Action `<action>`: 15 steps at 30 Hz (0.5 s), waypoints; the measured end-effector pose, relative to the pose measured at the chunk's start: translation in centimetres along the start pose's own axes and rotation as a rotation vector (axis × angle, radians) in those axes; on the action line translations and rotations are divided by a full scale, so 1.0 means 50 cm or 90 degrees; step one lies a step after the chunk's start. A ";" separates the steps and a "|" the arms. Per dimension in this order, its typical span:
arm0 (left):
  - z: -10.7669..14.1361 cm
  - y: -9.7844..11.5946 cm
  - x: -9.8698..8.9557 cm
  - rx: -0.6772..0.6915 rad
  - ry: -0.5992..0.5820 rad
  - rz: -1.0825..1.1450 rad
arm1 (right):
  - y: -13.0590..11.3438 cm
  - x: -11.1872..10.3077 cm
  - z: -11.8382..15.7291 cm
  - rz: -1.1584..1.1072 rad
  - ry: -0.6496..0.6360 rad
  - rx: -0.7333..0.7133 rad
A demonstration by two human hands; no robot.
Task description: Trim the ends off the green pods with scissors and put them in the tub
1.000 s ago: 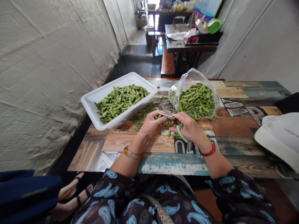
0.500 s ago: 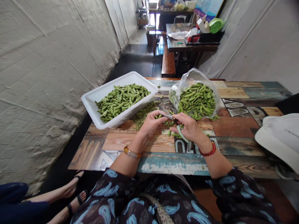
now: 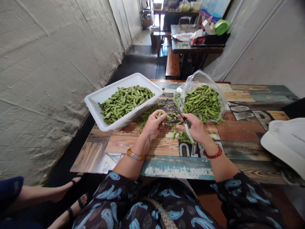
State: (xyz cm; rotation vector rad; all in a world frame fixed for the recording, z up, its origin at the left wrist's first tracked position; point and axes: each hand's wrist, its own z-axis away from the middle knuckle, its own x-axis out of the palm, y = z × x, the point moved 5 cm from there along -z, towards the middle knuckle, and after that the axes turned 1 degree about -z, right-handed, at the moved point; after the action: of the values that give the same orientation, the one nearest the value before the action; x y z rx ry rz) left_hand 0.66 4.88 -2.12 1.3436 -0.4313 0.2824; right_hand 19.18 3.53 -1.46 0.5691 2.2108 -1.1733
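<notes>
Between the thumb and fingers of my left hand is a green edamame pod. My right hand grips a pair of scissors with pale green handles, the blades pointing forward and away from the pod. To the left stands a white plastic tub heaped with edamame pods. Beyond my right hand, a clear plastic bag lies with its mouth open, full of more pods. Trimmed stem bits are piled beside the tub, and several loose pods lie under my right hand.
The patchwork wooden table carries everything. A white cap sits at its right end. Another person's sandalled feet are at lower left, near a white brick wall. Farther back are a bench and another table.
My right hand has drawn the scissors back to the right, away from the pod in my left hand. The blades now point forward instead of toward my left fingers.
</notes>
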 end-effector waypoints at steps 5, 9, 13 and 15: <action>-0.003 0.004 -0.008 -0.003 0.034 0.059 | -0.014 0.011 0.006 0.014 -0.039 -0.050; -0.004 0.003 -0.012 -0.008 0.047 0.083 | -0.023 0.015 0.008 0.015 -0.070 -0.068; 0.000 -0.001 -0.005 -0.011 0.039 0.080 | -0.029 0.016 0.008 0.021 -0.076 -0.076; 0.005 -0.004 0.002 -0.016 0.029 0.061 | -0.031 0.016 0.008 0.017 -0.071 -0.074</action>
State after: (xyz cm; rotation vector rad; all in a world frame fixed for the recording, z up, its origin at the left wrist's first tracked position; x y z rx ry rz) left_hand 0.81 4.60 -2.21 1.2915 -0.4603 0.3862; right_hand 17.76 2.48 -1.25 0.4725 2.1529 -1.0303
